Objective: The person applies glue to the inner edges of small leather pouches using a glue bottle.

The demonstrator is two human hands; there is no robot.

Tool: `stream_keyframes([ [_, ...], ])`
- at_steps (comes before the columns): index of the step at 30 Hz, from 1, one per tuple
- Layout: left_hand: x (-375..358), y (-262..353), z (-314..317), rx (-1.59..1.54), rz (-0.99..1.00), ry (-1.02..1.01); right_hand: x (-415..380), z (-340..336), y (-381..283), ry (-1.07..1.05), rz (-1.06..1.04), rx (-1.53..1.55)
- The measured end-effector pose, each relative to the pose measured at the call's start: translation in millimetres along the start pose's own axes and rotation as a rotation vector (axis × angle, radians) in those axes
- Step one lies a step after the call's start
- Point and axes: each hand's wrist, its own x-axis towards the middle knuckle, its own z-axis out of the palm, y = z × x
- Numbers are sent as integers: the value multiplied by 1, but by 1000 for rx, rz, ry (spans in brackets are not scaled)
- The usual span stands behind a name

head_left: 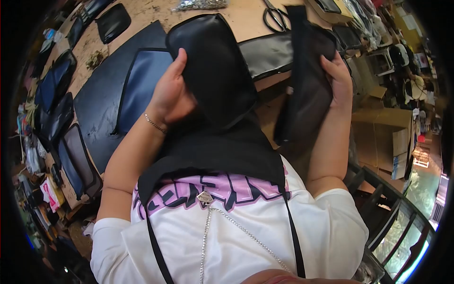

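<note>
My left hand [174, 90] grips a black leather-like panel [215, 66] with rounded corners, thumb on its face and the other fingers behind it. In my right hand [338, 78] is a dark piece with a strip along its edge [307, 80], held upright and slightly blurred. The two pieces are apart, both raised above my black apron [213, 144]. Behind them a shiny black panel [267, 54] lies on the table. Left of my left hand, a dark panel with a bound edge [146, 85] rests on a large black sheet [99, 106].
Black-handled scissors [275, 16] lie at the back of the wooden table [151, 12], near a clear bag of small metal parts [201, 4]. Several dark panels [56, 83] line the left side. A cardboard box [382, 137] and a dark slatted chair [392, 208] stand at right.
</note>
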Motion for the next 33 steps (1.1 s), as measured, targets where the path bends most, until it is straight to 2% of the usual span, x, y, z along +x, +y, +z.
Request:
stream_keyframes([
  [3,6,-2,2,-34,-55,-85,28,61,8,-171,55,-43],
  [4,11,-3,-10,-166,-86,-335,38,73,17,-212,64,-143],
  [7,7,-9,9,-126,8,-92,52,104,39,-284,-7,-478],
  [9,2,-8,14,-182,10,-127,54,112,45,-255,-71,-465],
  [11,-4,-7,24,-175,35,-135,56,114,42,-291,-20,-355],
  [15,-13,-1,42,21,54,-59,61,110,46,-190,53,-381],
  [19,-4,-2,42,50,104,-56,65,101,55,-176,95,-283],
  [20,-3,-3,40,-9,112,-79,66,100,55,-168,101,-294],
  [26,-1,-5,33,144,66,-52,69,99,58,-149,80,-322],
  [29,-3,-4,35,196,127,-50,71,104,60,-121,42,-380],
  [33,-1,-4,32,208,119,28,78,103,64,-122,47,-397],
])
